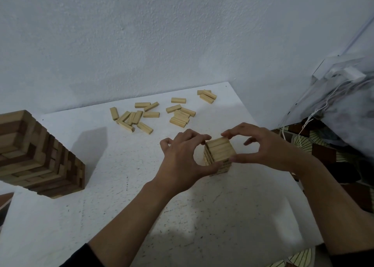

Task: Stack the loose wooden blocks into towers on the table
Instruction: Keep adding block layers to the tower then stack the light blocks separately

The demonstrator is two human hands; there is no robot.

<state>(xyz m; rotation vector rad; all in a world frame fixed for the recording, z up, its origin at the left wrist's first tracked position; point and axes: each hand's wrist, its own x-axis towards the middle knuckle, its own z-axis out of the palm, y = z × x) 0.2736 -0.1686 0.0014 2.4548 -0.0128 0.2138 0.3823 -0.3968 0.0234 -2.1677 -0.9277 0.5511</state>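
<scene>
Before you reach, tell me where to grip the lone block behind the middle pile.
Pinch the lone block across its long sides at mid-length, from straight above. It lies flat, lengthwise left to right, with bare table all round: thumb on the near side, fingers on the far. The left hand and right hand hold the tower.

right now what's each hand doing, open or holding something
Left hand: fingers and thumb curled round the small block tower, holding it.
Right hand: finger and thumb pinch the top of the same tower.
</scene>
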